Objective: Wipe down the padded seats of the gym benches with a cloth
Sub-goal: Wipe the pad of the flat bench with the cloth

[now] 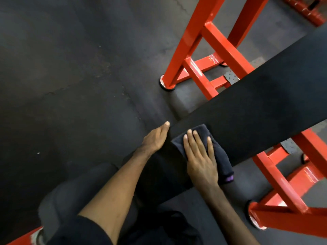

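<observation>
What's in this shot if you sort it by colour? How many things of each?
Black: 2, the bench pad and the cloth lying on it under the flat right hand.
Red: 1, the steel frame.
Bare hands: 2, with the left hand against the pad's end.
Total: 5

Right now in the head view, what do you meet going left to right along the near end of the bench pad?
Left hand at the pad's end → right hand flat on the cloth → red frame.
</observation>
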